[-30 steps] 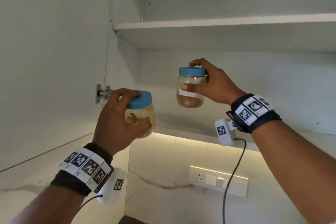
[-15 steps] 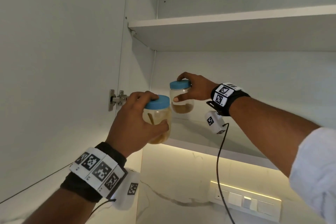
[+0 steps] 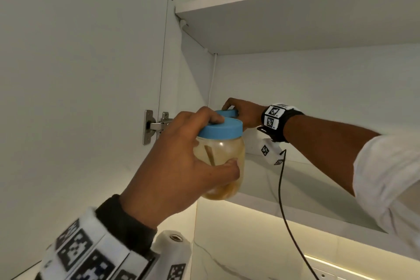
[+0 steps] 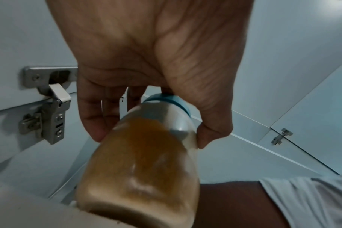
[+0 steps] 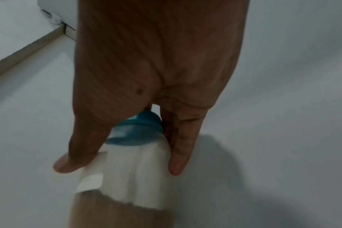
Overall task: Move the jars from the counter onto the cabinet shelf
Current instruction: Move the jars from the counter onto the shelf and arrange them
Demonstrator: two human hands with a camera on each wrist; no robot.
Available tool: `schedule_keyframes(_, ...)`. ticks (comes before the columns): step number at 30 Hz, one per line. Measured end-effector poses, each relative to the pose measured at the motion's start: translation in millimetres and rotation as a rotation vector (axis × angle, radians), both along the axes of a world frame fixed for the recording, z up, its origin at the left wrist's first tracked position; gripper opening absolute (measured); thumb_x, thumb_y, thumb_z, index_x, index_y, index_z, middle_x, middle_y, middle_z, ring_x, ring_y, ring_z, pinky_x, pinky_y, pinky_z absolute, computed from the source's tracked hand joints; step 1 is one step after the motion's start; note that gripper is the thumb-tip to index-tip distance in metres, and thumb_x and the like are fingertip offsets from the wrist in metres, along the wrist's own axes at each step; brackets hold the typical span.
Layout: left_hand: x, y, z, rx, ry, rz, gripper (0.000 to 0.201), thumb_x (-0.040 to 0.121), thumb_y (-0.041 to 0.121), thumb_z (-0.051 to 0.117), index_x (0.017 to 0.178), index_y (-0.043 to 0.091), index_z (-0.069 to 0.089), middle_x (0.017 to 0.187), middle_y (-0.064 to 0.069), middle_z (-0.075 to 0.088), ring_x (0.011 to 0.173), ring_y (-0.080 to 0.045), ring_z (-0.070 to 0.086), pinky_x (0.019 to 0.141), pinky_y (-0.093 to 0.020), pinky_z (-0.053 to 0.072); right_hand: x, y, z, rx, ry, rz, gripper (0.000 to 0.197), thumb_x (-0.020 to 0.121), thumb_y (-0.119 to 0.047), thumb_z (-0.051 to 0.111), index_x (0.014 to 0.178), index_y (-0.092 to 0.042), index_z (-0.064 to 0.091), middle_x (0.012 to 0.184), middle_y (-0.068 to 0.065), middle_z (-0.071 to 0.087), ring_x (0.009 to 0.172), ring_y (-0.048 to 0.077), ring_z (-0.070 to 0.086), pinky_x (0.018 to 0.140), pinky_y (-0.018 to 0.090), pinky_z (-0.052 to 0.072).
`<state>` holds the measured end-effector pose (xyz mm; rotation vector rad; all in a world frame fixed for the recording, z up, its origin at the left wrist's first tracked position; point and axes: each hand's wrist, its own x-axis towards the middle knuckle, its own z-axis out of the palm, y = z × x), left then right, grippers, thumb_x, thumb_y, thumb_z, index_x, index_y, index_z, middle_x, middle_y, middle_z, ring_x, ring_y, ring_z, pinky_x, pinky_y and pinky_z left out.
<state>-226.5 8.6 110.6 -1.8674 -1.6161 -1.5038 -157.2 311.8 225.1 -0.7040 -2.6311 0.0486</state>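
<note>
My left hand (image 3: 181, 161) grips a clear jar (image 3: 223, 161) with a blue lid (image 3: 221, 128) and amber contents, held in the air in front of the lower cabinet shelf (image 3: 302, 191). The left wrist view shows the same jar (image 4: 146, 162) between thumb and fingers. Behind it my right hand (image 3: 243, 112) reaches deep into the cabinet and grips a second blue-lidded jar (image 3: 231, 113); only its lid shows in the head view. In the right wrist view this second jar (image 5: 127, 177), with a white label and brown contents, is held between thumb and fingers, low over the shelf floor (image 5: 263, 138).
The cabinet door (image 3: 79, 75) stands open on the left, with a metal hinge (image 3: 154, 126) close to my left hand. An upper shelf (image 3: 295, 18) spans the cabinet above. A black cable (image 3: 281, 200) hangs from my right wrist. Lit wall sockets (image 3: 329, 273) sit below.
My right hand has carried its jar deeper into the cabinet, toward the back left corner. My left hand and its jar have moved up and closer to the lower shelf.
</note>
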Motion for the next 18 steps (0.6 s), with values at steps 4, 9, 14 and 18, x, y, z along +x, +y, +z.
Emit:
schedule_keyframes(4, -2, 1, 5, -0.024, -0.019, -0.012, 0.074, 0.058, 0.066, 0.075, 0.126, 0.050, 0.052, 0.121, 0.023, 0.058, 0.108, -0.010, 0.064, 0.081, -0.039, 0.062, -18, 13, -6, 0.091, 0.050, 0.009, 0.089, 0.046, -0.071, 0.063, 0.112, -0.012, 0.066, 0.113, 0.010, 0.069, 0.102, 0.027, 0.064, 0.088, 0.037, 0.054)
schedule_keyframes(9, 0, 4, 8, -0.052, -0.019, 0.028, 0.074, 0.057, 0.068, 0.074, 0.126, 0.050, 0.053, 0.118, 0.022, 0.060, 0.103, -0.012, 0.067, 0.077, -0.036, 0.064, -16, 12, -3, 0.110, 0.037, 0.019, 0.092, 0.052, -0.078, 0.055, 0.112, -0.010, 0.073, 0.115, 0.014, 0.071, 0.106, 0.029, 0.067, 0.098, 0.040, 0.054)
schedule_keyframes(14, 2, 3, 11, -0.080, 0.012, 0.068, 0.074, 0.058, 0.068, 0.074, 0.127, 0.050, 0.052, 0.116, 0.026, 0.057, 0.100, -0.011, 0.066, 0.079, -0.034, 0.063, 19, -1, 8, 0.108, -0.147, -0.033, 0.056, 0.094, -0.054, 0.074, 0.143, -0.029, 0.062, 0.137, -0.001, 0.062, 0.121, 0.020, 0.062, 0.109, 0.032, 0.046)
schedule_keyframes(18, 4, 2, 13, -0.082, 0.015, 0.056, 0.066, 0.069, 0.055, 0.084, 0.127, 0.047, 0.053, 0.116, 0.027, 0.054, 0.104, -0.008, 0.061, 0.079, -0.030, 0.060, 61, -44, 31, 0.033, -0.010, -0.008, 0.048, 0.096, -0.064, 0.066, 0.125, -0.026, 0.072, 0.122, -0.003, 0.072, 0.112, 0.017, 0.072, 0.097, 0.035, 0.058)
